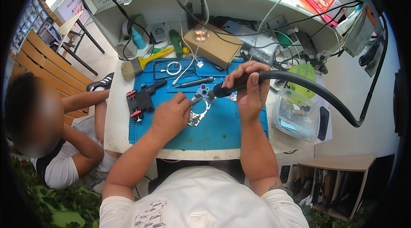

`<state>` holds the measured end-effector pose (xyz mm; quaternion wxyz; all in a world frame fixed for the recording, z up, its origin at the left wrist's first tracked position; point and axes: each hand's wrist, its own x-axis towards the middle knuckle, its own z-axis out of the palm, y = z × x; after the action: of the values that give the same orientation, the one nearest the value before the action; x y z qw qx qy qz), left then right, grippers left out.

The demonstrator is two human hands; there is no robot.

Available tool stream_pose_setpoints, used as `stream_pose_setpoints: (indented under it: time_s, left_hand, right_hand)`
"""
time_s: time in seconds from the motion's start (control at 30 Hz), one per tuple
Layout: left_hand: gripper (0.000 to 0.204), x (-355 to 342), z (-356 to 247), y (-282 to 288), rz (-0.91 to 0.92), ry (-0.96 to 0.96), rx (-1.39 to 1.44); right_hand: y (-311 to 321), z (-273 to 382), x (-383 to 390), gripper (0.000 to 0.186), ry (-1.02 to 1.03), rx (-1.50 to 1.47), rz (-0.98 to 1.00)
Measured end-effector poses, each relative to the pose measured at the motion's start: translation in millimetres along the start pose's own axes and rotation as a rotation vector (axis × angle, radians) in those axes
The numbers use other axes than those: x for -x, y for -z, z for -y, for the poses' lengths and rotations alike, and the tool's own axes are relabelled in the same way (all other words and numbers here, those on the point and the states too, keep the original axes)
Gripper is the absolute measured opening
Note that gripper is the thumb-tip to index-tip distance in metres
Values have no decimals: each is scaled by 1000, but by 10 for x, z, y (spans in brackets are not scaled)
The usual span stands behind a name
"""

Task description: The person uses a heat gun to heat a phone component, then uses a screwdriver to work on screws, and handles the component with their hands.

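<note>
My right hand grips the black handle of a hot-air tool whose thick black hose arcs off to the right. Its nozzle points down-left at a small metal phone frame part lying on the blue work mat. My left hand rests on the mat beside that part, fingers pinched around thin tweezers whose tip touches it.
A black clamp with red ends, a dark pen-like tool and a brush lie on the mat's far side. A cardboard box stands behind. A clear plastic tub sits right. A seated person is at left.
</note>
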<state>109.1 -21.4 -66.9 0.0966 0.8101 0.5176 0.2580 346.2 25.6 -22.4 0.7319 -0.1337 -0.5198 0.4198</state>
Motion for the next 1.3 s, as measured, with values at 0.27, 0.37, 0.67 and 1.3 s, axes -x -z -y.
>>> stream_pose_setpoints:
  time_s: [0.27, 0.37, 0.67, 1.3]
  left_hand:
    - [12, -37, 14, -11, -49, -49, 26]
    - [10, -34, 29, 9, -20, -4, 71]
    - [9, -137, 36, 120, 22, -22, -2]
    - [10, -170, 91, 210, 43, -5, 80]
  right_hand:
    - [12, 20, -22, 24, -2, -2, -23]
    - [17, 25, -35, 24, 3, 2, -15]
    - [38, 38, -41, 24, 2, 3, -8]
    - [91, 127, -47, 26, -101, -84, -38]
